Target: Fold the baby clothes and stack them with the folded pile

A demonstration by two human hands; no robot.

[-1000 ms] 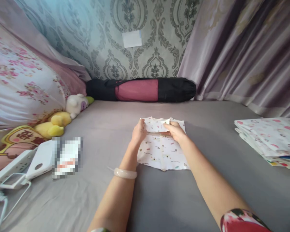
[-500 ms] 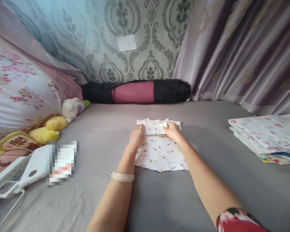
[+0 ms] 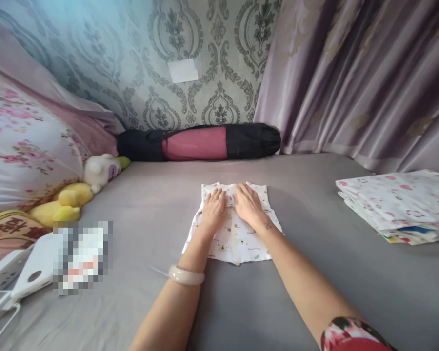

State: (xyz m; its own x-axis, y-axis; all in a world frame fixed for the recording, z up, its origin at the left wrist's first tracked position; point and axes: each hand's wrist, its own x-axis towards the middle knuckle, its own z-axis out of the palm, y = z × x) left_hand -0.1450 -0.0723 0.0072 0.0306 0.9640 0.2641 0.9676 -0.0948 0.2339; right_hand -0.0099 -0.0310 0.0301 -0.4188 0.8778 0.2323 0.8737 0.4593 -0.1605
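A small white baby top (image 3: 227,241) with a scattered print lies on the grey sheet in front of me, its neckline edge pointing away. My left hand (image 3: 215,208) rests palm down on its upper left part, fingers stretched out. Beside it, my right hand (image 3: 248,204) presses on the upper right part near the neckline, palm down with the fingers slightly bent. No cloth shows pinched in either hand. A pale bangle (image 3: 186,276) circles my left wrist. The hands hide part of the top's upper middle.
A stack of folded printed cloth (image 3: 398,200) is at the right. A black and pink roll bag (image 3: 197,142) lies along the wall. Plush toys (image 3: 68,200), a power strip (image 3: 0,268) and a white device (image 3: 40,265) with cables sit at the left, by a floral pillow (image 3: 25,146).
My right hand has let go of the cloth it pinched at the upper right, moved left and now presses down. My left hand has shifted inward onto the top, whose lower left part has spread outward.
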